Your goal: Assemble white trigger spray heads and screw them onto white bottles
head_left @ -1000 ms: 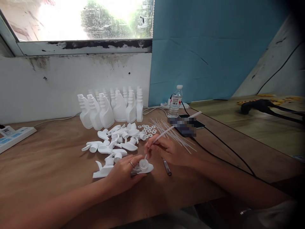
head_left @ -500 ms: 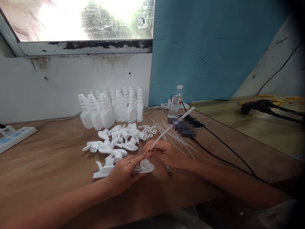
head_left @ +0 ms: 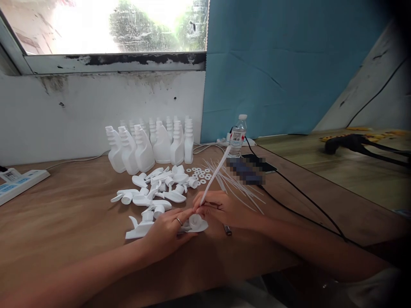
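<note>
My left hand (head_left: 171, 229), with a ring on one finger, is closed on a white spray head (head_left: 198, 224) low over the table. Between the fingertips of my right hand (head_left: 216, 206) is a thin white tube (head_left: 213, 177) that slants up and to the right. The tube's lower end is hidden where both hands' fingertips meet, just above the round collar of the spray head. More white spray heads (head_left: 173, 196) lie in a pile beyond my left hand, and several small white rings (head_left: 202, 182) lie beside them.
White bottles (head_left: 144, 154) stand upright near the wall. Loose thin tubes (head_left: 240, 188) lie right of the rings. Behind them are a clear water bottle (head_left: 236, 136), a phone (head_left: 263, 164) and black cables (head_left: 308, 196). A power strip (head_left: 22, 186) sits at the far left.
The tube in my right hand has swung to a steeper angle, its upper end moving left. My left hand and the spray head have stayed in place.
</note>
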Motion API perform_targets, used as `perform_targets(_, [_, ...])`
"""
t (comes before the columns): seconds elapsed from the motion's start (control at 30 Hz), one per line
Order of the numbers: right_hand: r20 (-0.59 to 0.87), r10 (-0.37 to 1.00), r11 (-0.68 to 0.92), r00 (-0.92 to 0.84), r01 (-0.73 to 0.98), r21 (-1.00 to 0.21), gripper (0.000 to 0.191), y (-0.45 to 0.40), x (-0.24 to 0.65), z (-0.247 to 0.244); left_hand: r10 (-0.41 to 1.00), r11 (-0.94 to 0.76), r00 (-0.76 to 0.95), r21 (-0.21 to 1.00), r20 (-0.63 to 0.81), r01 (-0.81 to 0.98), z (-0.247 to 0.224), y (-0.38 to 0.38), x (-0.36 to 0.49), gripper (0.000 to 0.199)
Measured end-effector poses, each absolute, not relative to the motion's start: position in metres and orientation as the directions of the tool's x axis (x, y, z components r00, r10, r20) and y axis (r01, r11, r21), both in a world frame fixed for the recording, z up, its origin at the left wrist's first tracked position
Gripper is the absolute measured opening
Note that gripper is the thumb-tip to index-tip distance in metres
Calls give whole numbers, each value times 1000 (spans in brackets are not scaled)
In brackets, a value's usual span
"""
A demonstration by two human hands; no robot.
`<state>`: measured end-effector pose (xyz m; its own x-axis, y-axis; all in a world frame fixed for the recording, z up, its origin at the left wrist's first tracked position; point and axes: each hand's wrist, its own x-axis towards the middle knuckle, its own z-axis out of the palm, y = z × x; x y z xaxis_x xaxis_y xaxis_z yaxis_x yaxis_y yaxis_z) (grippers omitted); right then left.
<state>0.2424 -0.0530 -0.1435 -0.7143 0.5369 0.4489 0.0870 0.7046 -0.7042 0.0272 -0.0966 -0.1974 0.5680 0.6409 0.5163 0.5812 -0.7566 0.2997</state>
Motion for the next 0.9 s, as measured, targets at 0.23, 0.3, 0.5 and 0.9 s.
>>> perform_targets(0.23, [458, 519, 736, -721, 105, -669, 27, -54, 235, -154, 623, -769, 570, 283, 535, 574, -197, -96, 28, 42])
perform_targets(0.3, [431, 552, 695, -714, 109, -711, 28, -54, 233, -156, 620, -769, 567, 279, 541, 574, -199, -95, 28, 42])
perform_targets(0.5, [468, 499, 725, -730, 55, -687, 38, -57, 233, -159, 596, -787, 562, 279, 573, 551, -201, -94, 26, 40])
perform_targets(0.9, [407, 428, 730, -807, 43, -682, 17, -53, 241, -151, 571, -793, 630, 157, 527, 588, -153, -104, 21, 51])
